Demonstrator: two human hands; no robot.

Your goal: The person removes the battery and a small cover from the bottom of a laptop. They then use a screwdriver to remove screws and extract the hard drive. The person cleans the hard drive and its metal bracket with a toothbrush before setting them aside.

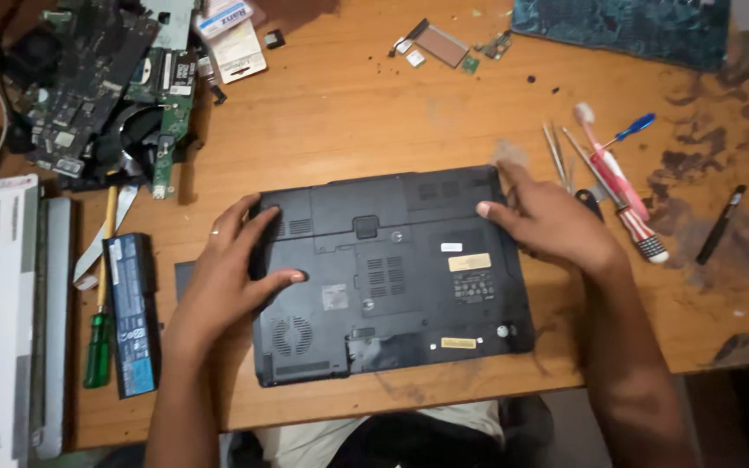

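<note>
Warm dim light; soft shadows; right fingertips motion-blurred.

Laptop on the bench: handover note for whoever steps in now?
Left hand: flat on the left end of the upturned black laptop, holding nothing.
Right hand: fingers on its upper right edge, holding nothing.
Laptop lies base up on the wooden table; bottom covers on.
Battery pack and green screwdriver lie to the left; red-and-white screwdriver to the right.

The upturned black laptop [392, 273] carries a gold rectangular sticker [469, 262], a small white label [451, 248] above it and a gold strip [459, 343] near its front edge. A white package [234, 39] lies at the table's far left.
</note>
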